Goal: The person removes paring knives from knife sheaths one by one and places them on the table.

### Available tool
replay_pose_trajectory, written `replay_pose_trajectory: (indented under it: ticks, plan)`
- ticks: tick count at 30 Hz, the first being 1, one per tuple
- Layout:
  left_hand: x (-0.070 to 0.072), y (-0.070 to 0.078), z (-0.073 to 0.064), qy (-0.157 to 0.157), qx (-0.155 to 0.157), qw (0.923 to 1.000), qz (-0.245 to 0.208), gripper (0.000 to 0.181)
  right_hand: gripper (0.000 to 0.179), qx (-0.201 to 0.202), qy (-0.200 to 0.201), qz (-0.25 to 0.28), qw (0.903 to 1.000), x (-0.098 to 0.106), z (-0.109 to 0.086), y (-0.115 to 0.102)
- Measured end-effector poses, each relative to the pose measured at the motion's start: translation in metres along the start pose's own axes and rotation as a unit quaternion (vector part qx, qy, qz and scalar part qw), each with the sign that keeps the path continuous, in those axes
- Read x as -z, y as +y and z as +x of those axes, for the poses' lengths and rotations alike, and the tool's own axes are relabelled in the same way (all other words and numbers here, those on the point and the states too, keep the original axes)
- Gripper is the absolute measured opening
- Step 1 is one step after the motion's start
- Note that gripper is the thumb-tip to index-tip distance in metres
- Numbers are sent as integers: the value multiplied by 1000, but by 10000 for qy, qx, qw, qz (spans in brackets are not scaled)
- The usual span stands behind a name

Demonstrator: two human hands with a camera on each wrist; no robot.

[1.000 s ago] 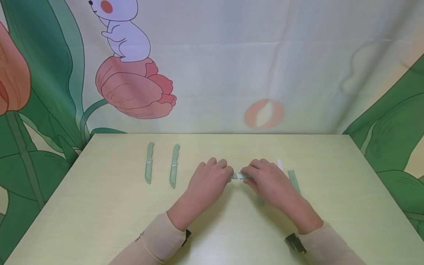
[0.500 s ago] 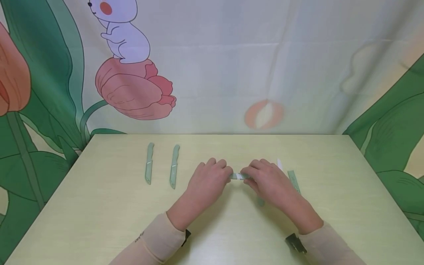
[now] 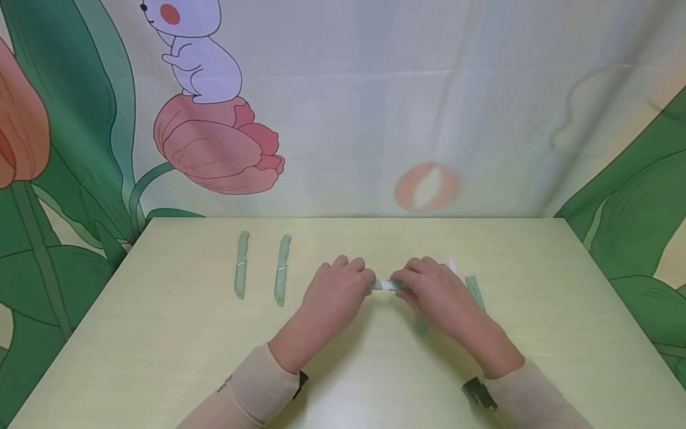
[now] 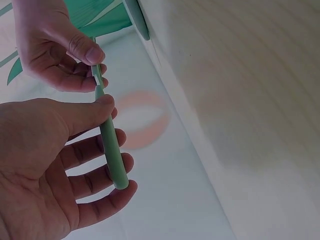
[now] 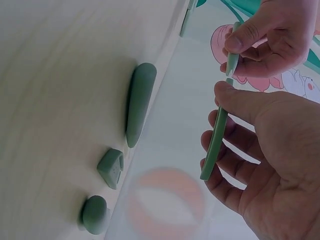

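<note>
My left hand [image 3: 339, 289] grips the pale green handle of a small paring knife [image 4: 114, 155], thumb on one side and fingers on the other. Facing it, my right hand [image 3: 438, 293] holds the knife's green sheath [image 5: 215, 142] in the same way. Between the hands a short white stretch of blade shows, with the rest of the blade hidden in the sheath. Both hands are raised above the table. Behind the right hand, a white blade tip [image 3: 452, 266] and a loose green sheath [image 3: 476, 292] lie on the table, partly covered by the hand and forearm.
Two sheathed green knives [image 3: 242, 265] lie side by side at the table's left. Below the right hand, a green handle end [image 3: 421, 325] shows. The right wrist view has several green pieces, including a long rounded handle [image 5: 142, 104]. A printed curtain [image 3: 343, 119] hangs behind the table [image 3: 161, 357].
The white stretch between handle and sheath looks slightly longer than a second ago. The hands have otherwise barely moved, and the things on the table stay put.
</note>
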State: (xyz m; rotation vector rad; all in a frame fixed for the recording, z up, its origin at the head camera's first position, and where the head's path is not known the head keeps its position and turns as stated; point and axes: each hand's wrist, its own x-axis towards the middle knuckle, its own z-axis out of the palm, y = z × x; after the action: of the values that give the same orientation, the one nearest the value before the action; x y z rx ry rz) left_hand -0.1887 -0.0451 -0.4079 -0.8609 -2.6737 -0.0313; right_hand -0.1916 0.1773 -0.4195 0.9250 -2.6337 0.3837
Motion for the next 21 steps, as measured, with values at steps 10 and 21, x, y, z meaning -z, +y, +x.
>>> replay_pose_trajectory:
  ticks: [10, 21]
  plan:
    - [1, 0, 0, 53, 40, 10000, -74, 12, 27, 27, 24, -3, 10000, 1, 0, 2]
    - [3, 0, 0, 39, 56, 10000, -3, 13, 27, 59, 19, -37, 10000, 2, 0, 2]
